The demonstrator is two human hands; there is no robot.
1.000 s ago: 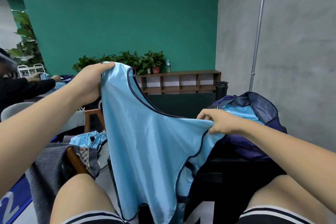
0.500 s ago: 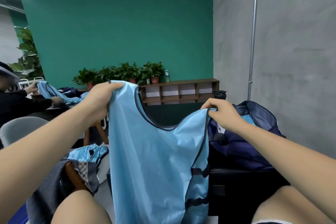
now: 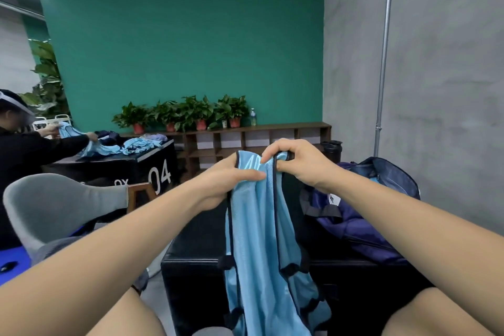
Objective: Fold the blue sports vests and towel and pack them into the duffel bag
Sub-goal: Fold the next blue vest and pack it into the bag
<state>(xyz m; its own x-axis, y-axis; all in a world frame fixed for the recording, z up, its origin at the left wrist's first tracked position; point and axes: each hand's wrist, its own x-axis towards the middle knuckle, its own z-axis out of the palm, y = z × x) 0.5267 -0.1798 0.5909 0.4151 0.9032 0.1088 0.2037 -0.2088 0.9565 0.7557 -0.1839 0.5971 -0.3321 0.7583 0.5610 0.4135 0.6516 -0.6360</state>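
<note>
My left hand (image 3: pixel 231 180) and right hand (image 3: pixel 294 163) each grip a shoulder of the shiny light-blue mesh sports vest (image 3: pixel 261 240), which hangs over the black box surface (image 3: pixel 196 259). I judge the slippery halves could slide askew and spoil the fold. The navy fabric duffel bag (image 3: pixel 368 215) sits to the right.

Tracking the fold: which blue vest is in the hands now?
The vest hanging in front, pinched by left hand and right hand; others lie on the far box.
</note>
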